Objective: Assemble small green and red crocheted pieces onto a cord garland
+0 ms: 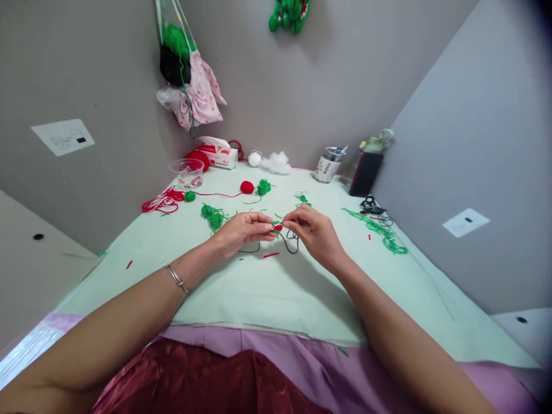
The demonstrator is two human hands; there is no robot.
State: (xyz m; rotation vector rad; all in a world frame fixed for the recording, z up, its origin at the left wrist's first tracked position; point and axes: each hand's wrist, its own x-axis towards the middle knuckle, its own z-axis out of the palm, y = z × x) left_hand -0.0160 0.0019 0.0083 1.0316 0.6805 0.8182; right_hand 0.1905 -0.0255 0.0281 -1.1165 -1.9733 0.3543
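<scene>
Between my hands, above the middle of the table, is a small red, green and white yarn piece (277, 226). My left hand (245, 231) pinches it from the left with thumb and fingers. My right hand (311, 231) is closed in a pinch at its right edge; what the fingertips grip there is too small to make out. A thin black strand (296, 248) loops below the piece, near my right fingers. On the cloth under my hands lies a short red yarn scrap (271, 255). Green yarn bundles (212, 217) rest left of my left hand.
Red and green yarn balls (247, 187) lie farther back, near a clear plastic tub (190, 174) and a tissue box (219, 156). At the back right stand a pen tin (328, 167) and a phone (366, 175) leaning on a bottle. Green strands (383, 233) spread on the right.
</scene>
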